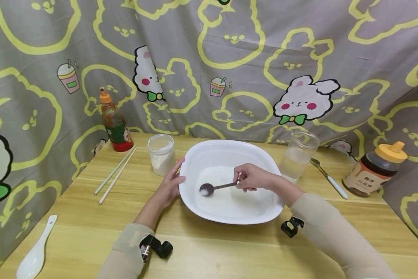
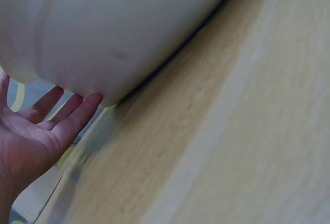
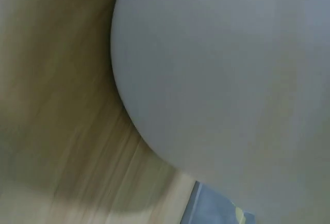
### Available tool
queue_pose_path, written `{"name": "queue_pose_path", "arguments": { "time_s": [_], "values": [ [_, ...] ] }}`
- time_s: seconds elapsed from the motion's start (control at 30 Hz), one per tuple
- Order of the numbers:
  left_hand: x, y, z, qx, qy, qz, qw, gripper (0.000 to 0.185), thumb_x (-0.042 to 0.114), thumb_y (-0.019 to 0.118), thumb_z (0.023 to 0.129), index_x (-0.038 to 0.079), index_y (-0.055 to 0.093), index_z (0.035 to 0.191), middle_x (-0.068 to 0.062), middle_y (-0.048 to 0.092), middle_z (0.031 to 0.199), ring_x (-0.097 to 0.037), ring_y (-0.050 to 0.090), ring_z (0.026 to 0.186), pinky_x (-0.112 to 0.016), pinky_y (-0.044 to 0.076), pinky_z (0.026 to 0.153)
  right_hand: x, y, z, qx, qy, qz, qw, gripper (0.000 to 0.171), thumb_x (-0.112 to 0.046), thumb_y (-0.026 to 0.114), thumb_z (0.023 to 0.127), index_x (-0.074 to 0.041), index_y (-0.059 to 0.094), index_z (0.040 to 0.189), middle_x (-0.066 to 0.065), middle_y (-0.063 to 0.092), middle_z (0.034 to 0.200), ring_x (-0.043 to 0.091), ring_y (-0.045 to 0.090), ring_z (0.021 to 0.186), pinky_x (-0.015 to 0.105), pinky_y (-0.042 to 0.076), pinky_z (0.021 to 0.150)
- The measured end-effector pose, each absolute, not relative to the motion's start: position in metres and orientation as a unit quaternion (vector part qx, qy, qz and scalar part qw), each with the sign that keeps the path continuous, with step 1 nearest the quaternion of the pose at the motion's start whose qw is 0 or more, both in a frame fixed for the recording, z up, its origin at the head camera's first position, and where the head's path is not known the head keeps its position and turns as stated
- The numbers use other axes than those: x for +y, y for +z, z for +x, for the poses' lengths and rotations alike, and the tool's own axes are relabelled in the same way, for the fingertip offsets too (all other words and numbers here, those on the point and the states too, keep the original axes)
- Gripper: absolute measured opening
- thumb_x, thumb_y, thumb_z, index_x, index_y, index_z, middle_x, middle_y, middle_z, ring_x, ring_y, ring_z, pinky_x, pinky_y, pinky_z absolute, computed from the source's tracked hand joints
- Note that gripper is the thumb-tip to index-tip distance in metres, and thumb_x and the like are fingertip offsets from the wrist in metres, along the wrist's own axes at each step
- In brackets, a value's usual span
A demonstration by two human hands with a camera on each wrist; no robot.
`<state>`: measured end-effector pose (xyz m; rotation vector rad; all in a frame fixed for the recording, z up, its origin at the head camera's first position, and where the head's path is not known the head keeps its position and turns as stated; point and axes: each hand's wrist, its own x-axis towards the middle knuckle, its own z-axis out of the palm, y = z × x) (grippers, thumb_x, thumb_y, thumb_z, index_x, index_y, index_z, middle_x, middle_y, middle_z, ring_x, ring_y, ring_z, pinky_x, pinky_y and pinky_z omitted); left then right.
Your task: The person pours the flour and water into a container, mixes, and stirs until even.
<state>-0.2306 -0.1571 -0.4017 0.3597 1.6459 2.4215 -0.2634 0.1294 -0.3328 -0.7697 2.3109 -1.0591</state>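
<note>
A white basin (image 1: 230, 219) stands in the middle of the table with a white layer across its bottom. My right hand (image 1: 252, 177) reaches inside and pinches the handle of a small dark spoon (image 1: 206, 189). Some white stuff lies in the spoon's bowl, which is low over the white layer. With fingers extended, my left hand (image 1: 170, 186) steadies the basin's left side. In the left wrist view, the fingertips (image 2: 93, 100) rest against the basin's outer wall (image 2: 103, 33). The right wrist view shows only the basin's outside (image 3: 206, 79); the right hand is hidden there.
Behind the left hand are a glass jar (image 1: 161, 161) of white powder, a pair of chopsticks (image 1: 117, 174) and a sauce bottle (image 1: 116, 128). A white spoon (image 1: 34, 255) lies front left. Right of the basin are a glass of liquid (image 1: 296, 159), a blue-handled utensil (image 1: 329, 178) and a honey bottle (image 1: 373, 170).
</note>
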Motion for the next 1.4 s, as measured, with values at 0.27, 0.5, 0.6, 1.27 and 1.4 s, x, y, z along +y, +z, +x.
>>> {"name": "queue_pose_path", "arguments": {
  "time_s": [0.27, 0.5, 0.6, 1.27, 1.4],
  "values": [
    [-0.157, -0.401, -0.232, 0.556, 0.817, 0.114, 0.097, 0.068, 0.010, 0.050, 0.080, 0.022, 0.018, 0.139, -0.022, 0.026, 0.131, -0.033, 0.046, 0.100, -0.041, 0.047, 0.071, 0.139, -0.330, -0.270, 0.899, -0.350, -0.217, 0.146, 0.007, 0.003, 0.057, 0.074, -0.001, 0.053, 0.078, 0.007, 0.052, 0.051, 0.013, 0.040, 0.038, 0.021, 0.033, 0.035],
    [-0.159, -0.402, -0.232, 0.559, 0.815, 0.115, 0.098, 0.067, 0.010, 0.048, 0.081, 0.023, 0.018, 0.139, -0.022, 0.026, 0.132, -0.042, 0.038, 0.107, -0.044, 0.045, 0.074, 0.170, -0.312, -0.261, 0.924, -0.288, -0.217, 0.129, 0.009, 0.006, 0.053, 0.069, -0.002, 0.052, 0.073, 0.003, 0.048, 0.049, 0.012, 0.042, 0.041, 0.021, 0.033, 0.037],
    [-0.159, -0.402, -0.232, 0.558, 0.815, 0.115, 0.099, 0.067, 0.010, 0.048, 0.081, 0.023, 0.017, 0.139, -0.022, 0.026, 0.132, -0.043, 0.037, 0.108, -0.044, 0.045, 0.074, 0.186, -0.301, -0.255, 0.918, -0.274, -0.238, 0.163, 0.009, 0.006, 0.052, 0.068, -0.003, 0.052, 0.072, 0.003, 0.048, 0.051, 0.011, 0.041, 0.042, 0.020, 0.031, 0.037],
    [-0.158, -0.404, -0.231, 0.563, 0.812, 0.121, 0.099, 0.068, 0.011, 0.049, 0.080, 0.023, 0.017, 0.139, -0.022, 0.026, 0.132, -0.043, 0.036, 0.109, -0.046, 0.043, 0.076, 0.147, -0.326, -0.251, 0.839, -0.367, -0.298, 0.269, 0.005, 0.001, 0.056, 0.076, -0.001, 0.055, 0.079, 0.002, 0.048, 0.052, 0.010, 0.035, 0.037, 0.019, 0.030, 0.035],
    [-0.158, -0.403, -0.232, 0.563, 0.812, 0.121, 0.099, 0.068, 0.011, 0.049, 0.080, 0.023, 0.017, 0.139, -0.022, 0.026, 0.133, -0.038, 0.040, 0.107, -0.043, 0.045, 0.074, 0.130, -0.333, -0.256, 0.874, -0.361, -0.254, 0.204, 0.005, 0.001, 0.056, 0.076, -0.001, 0.053, 0.080, 0.005, 0.049, 0.051, 0.011, 0.038, 0.037, 0.020, 0.031, 0.034]
  ]
}}
